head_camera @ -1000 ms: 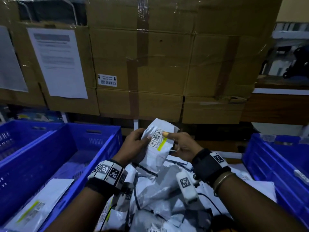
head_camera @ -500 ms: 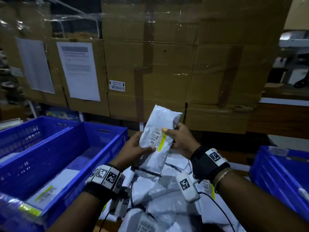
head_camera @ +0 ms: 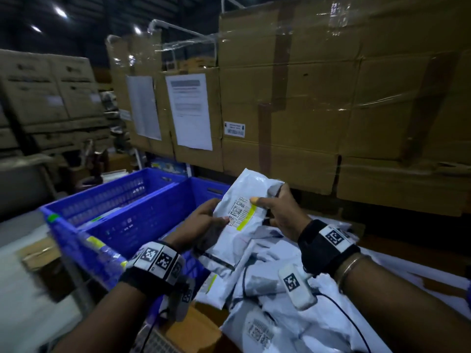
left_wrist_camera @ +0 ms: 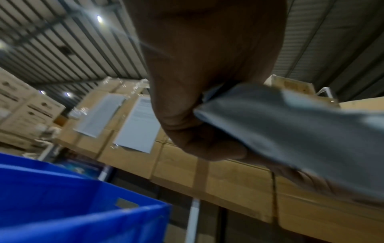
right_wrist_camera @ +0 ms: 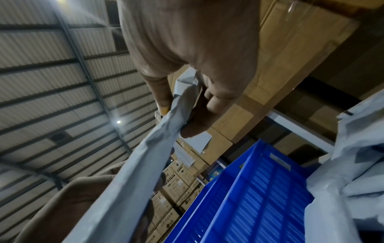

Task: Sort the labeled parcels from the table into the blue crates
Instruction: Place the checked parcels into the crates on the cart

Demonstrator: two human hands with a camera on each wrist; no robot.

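Pile of white parcels (head_camera: 267,289) lies on the table right under my wrists, more to sort. Above it I hold one white parcel (head_camera: 244,215) in both hands, label side up so I can read the code. Left hand (head_camera: 204,222) grips its lower left edge, thumb just beside the label (head_camera: 240,211). Right hand (head_camera: 283,212) pinches the upper right edge, thumb on the yellow strip, keeping the poly flat. Two blue crates (head_camera: 142,220) sit just left, near one beside my left wrist; looks like the drop target. Behind: wrapped cardboard boxes (head_camera: 331,110) with printed sheets (head_camera: 190,110).
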